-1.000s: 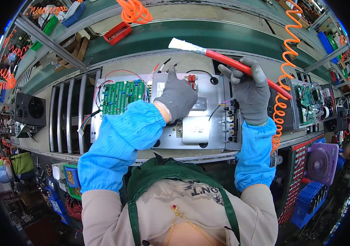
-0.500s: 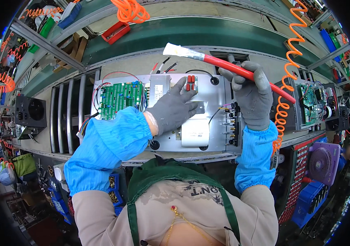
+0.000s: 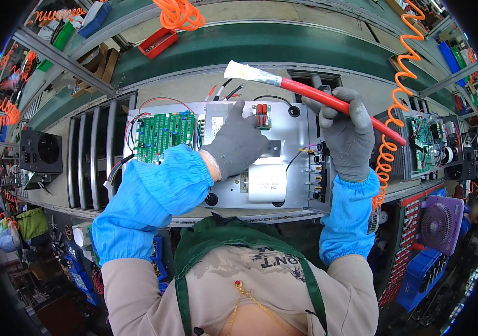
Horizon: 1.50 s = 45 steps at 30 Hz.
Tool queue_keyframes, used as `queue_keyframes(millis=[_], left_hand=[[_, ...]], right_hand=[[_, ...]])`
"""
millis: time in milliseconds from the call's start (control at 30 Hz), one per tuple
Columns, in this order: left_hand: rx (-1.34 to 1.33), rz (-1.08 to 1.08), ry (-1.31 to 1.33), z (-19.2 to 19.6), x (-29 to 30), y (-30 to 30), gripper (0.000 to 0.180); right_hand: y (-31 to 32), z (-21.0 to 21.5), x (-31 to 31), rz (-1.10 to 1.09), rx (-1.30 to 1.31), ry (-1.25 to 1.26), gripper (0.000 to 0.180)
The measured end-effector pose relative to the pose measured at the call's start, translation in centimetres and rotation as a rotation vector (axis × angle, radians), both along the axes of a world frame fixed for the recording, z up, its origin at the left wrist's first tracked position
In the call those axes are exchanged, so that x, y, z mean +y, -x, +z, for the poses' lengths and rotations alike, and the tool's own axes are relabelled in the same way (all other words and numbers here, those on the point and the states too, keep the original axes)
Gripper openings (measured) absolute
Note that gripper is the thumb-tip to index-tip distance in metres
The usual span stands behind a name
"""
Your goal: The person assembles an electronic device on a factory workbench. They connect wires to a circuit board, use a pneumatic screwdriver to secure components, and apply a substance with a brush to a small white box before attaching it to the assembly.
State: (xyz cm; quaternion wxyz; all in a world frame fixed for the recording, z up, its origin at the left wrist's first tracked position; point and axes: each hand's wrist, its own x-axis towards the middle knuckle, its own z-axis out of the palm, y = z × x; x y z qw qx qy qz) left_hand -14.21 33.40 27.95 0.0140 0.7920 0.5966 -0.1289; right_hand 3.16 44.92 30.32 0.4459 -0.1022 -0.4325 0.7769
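Left hand (image 3: 238, 145), grey-gloved, laid flat on the metal chassis (image 3: 289, 140) of an opened unit on the worktop (image 3: 194, 92), fingers spread, grip open and closed round nothing. Right hand (image 3: 346, 134) (same grey glove, blue sleeve cover) raised above the chassis's right edge, grip wrapped tight round the red handle of a brush (image 3: 312, 92). Brush tilted, pale bristles up and to the left, above the chassis's far edge, handle end sticking out to the right past the hand. Green circuit board (image 3: 165, 135) at the chassis's left end, just beside the left forearm. White cylindrical capacitor (image 3: 267, 182) near the front edge, between the two hands. Orange coiled hose (image 3: 397, 112) hanging to the right of the brush.
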Motion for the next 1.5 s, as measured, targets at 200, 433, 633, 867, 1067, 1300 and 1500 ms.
queue_keyframes(millis=[200,433,633,867,1067,1300,1500], left_hand=[[-0.025,-0.009,-0.004,0.0,0.2,-0.1,0.01],[-0.003,-0.096,-0.042,-1.5,-0.4,0.3,0.015],[-0.081,-0.226,-0.09,-1.6,-1.6,0.9,0.02],[-0.04,-0.19,-0.049,-1.9,-1.4,0.7,0.02],[-0.203,0.06,-0.42,-0.9,-1.9,1.9,0.021],[-0.302,0.032,-0.445,-1.0,-5.5,1.8,0.037],[-0.546,0.237,-0.6,-1.0,-11.9,2.5,0.04]], right_hand=[[-0.2,-0.1,0.2,0.001,-0.026,-0.018,0.034],[-0.4,-0.5,0.6,0.036,-0.007,-0.056,0.034],[-0.3,-0.6,0.6,0.045,-0.011,-0.055,0.034],[-0.4,-0.1,0.3,0.012,-0.048,-0.045,0.034],[-0.8,-0.2,0.8,0.068,-0.041,-0.084,0.031],[-0.2,-0.7,0.8,0.066,-0.03,-0.057,0.034],[0.6,0.5,1.2,-0.033,-0.172,-0.03,0.038]])
